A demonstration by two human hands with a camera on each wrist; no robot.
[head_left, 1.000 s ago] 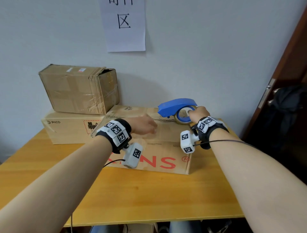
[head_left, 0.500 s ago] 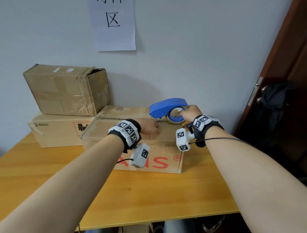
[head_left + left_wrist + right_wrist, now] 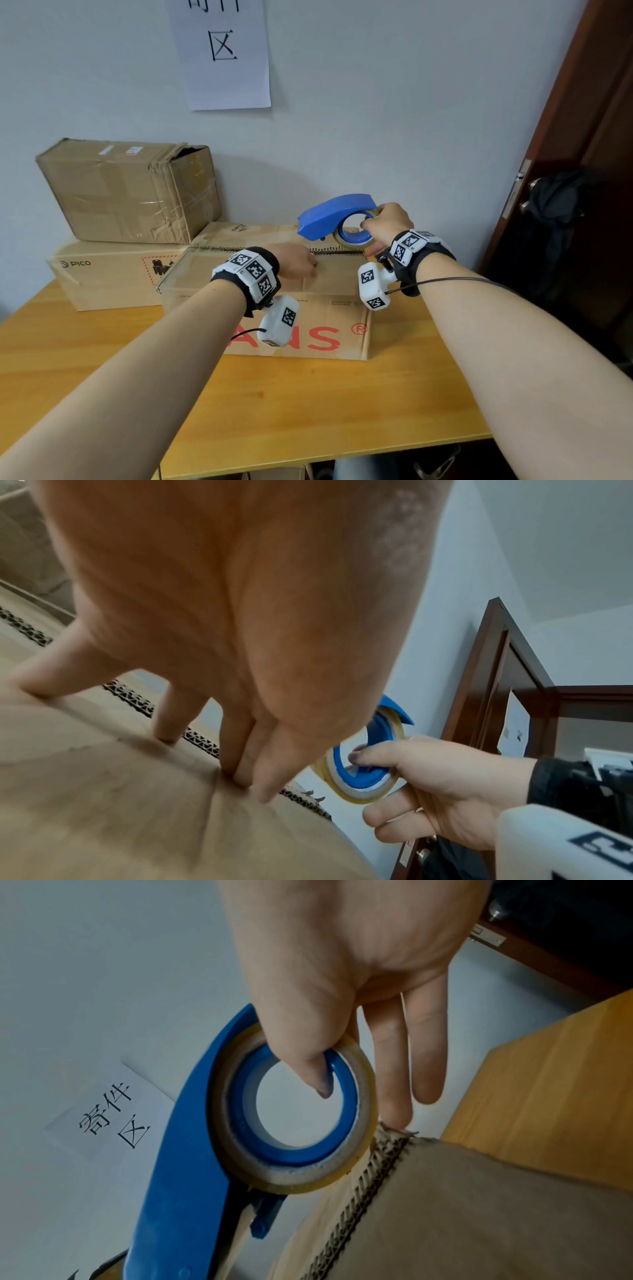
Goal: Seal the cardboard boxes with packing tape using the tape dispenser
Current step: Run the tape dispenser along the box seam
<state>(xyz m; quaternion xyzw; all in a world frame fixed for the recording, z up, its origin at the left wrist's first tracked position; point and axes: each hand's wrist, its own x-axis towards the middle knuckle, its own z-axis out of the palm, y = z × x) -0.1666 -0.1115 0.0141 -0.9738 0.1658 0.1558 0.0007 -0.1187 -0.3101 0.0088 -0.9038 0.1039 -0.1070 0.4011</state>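
The right hand [image 3: 385, 222] grasps the blue dispenser [image 3: 334, 214], thumb hooked through the tape roll [image 3: 294, 1118], over the front box [image 3: 308, 308] at its 2 o'clock corner. The left hand [image 3: 296, 262], released, presses straight fingers [image 3: 246, 753] on the flap beside the seam. Two more boxes [image 3: 130, 192] sit at 10 o'clock on the counter [image 3: 308, 411].

Both arms are bare, with no sleeves. Each wrist has a black band [image 3: 416, 270] with white blocks on top, and the blocks carry black-and-white square patterns. A white camera box [image 3: 371, 286] with the same patterns hangs under each wrist. A thin dark wire [image 3: 455, 281] runs back from each box, toward the lower part of the frame
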